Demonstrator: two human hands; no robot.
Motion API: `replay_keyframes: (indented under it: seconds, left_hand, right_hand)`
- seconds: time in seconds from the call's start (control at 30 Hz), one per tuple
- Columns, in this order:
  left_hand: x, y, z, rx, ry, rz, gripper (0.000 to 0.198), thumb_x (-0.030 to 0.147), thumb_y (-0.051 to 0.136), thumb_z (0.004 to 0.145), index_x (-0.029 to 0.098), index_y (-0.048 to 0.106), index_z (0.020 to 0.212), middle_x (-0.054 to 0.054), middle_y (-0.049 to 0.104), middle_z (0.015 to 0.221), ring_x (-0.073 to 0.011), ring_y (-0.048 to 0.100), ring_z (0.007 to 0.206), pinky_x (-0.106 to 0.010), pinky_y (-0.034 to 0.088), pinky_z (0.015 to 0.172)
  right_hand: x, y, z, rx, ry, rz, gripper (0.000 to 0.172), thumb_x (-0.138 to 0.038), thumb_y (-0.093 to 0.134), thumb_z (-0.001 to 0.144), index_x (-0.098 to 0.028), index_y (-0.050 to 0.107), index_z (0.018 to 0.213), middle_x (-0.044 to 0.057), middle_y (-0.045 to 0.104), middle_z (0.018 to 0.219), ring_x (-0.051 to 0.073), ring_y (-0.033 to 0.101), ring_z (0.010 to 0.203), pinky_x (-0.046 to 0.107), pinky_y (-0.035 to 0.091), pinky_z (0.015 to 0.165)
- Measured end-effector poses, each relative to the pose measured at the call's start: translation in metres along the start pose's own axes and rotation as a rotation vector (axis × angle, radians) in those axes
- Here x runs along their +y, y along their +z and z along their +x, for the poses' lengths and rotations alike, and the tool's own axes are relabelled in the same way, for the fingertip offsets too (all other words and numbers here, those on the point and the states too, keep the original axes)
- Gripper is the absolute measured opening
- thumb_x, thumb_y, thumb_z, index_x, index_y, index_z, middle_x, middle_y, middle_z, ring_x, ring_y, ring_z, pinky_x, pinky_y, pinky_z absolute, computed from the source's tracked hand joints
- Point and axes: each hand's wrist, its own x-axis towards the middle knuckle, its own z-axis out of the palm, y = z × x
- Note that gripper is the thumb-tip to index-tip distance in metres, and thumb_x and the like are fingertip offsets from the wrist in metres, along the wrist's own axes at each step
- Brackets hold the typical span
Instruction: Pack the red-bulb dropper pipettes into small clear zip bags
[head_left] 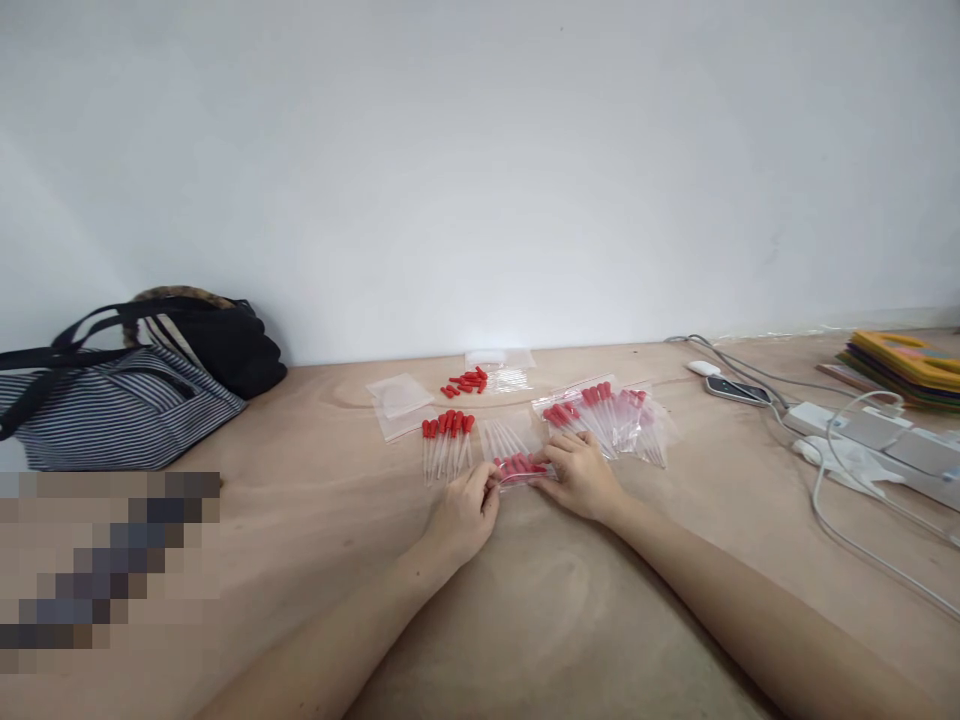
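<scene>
My left hand (466,510) and my right hand (579,473) both pinch the near edge of a small clear zip bag (517,452) that lies on the wooden table (315,500) and holds several droppers with red bulbs. Left of the bag, a loose row of red-bulb droppers (448,442) lies on the table. To the right, filled bags of droppers (611,412) are piled by my right hand. Farther back lie loose red bulbs (466,382), clear glass tubes (508,380) and empty bags (397,402).
A striped tote bag (112,405) and a black bag (225,345) sit at the left against the white wall. At the right are a phone (737,390), a white mouse (703,368), a power strip with cables (870,432) and stacked coloured boards (904,368).
</scene>
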Motion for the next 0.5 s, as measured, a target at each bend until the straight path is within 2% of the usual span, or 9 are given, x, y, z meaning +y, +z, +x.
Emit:
replay_keyframes:
  seconds: [0.13,0.33,0.43,0.5]
  left_hand:
    - [0.002,-0.001,0.000,-0.006,0.004,0.021,0.015,0.004,0.042,0.076,0.019,0.047,0.077,0.001,0.055,0.070,-0.0147,0.054,0.065,-0.024,0.041,0.059]
    - [0.003,-0.001,0.001,-0.010,0.005,0.035,0.016,0.003,0.044,0.075,0.018,0.047,0.075,0.000,0.055,0.073,-0.0158,0.054,0.070,-0.025,0.041,0.061]
    - [0.001,-0.001,0.000,-0.009,0.016,0.039,0.016,0.002,0.044,0.074,0.018,0.048,0.076,-0.001,0.055,0.074,-0.0164,0.054,0.072,-0.025,0.042,0.062]
    - [0.000,-0.001,0.000,-0.010,0.029,0.040,0.017,0.002,0.043,0.074,0.018,0.049,0.077,-0.001,0.055,0.075,-0.0167,0.054,0.073,-0.026,0.042,0.064]
  right_hand:
    - [0.010,-0.005,-0.004,-0.041,0.066,-0.051,0.016,-0.036,0.061,0.074,-0.021,0.063,0.078,0.000,0.064,0.075,0.015,0.056,0.073,0.030,0.024,0.072]
    - [0.001,0.009,-0.002,-0.005,0.084,-0.193,0.026,-0.035,0.054,0.079,-0.019,0.062,0.061,0.001,0.063,0.062,0.013,0.054,0.061,0.033,0.024,0.074]
    - [0.001,0.011,-0.001,0.015,0.098,-0.225,0.027,-0.033,0.052,0.080,-0.018,0.062,0.060,0.003,0.064,0.063,0.013,0.055,0.061,0.033,0.025,0.074]
    - [0.005,0.009,-0.003,-0.015,0.074,-0.165,0.024,-0.034,0.054,0.079,-0.019,0.064,0.064,0.002,0.064,0.065,0.014,0.055,0.063,0.031,0.026,0.073]
